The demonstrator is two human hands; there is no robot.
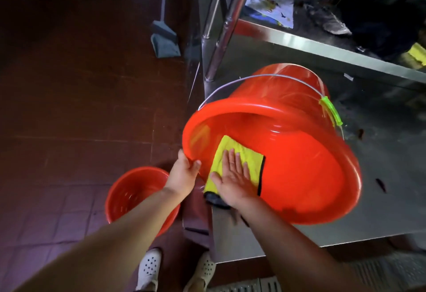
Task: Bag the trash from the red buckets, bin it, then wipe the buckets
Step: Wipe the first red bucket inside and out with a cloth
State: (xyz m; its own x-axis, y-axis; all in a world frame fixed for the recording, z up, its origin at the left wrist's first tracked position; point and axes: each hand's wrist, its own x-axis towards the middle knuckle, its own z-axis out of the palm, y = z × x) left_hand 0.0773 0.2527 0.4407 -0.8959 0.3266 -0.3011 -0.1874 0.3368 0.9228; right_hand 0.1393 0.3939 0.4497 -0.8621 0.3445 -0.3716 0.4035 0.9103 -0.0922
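Head view: the red bucket lies tipped on the steel worktop, empty of trash. The left hand grips its rim; the right hand, fingers straight and spread, presses a yellow cloth inside. Wiping seems underway; a second bucket waits on the floor.

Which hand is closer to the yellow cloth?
Right. The right hand lies flat on the yellow cloth, pressing it against the big red bucket's inside. The left hand grips the bucket's rim just beside it.
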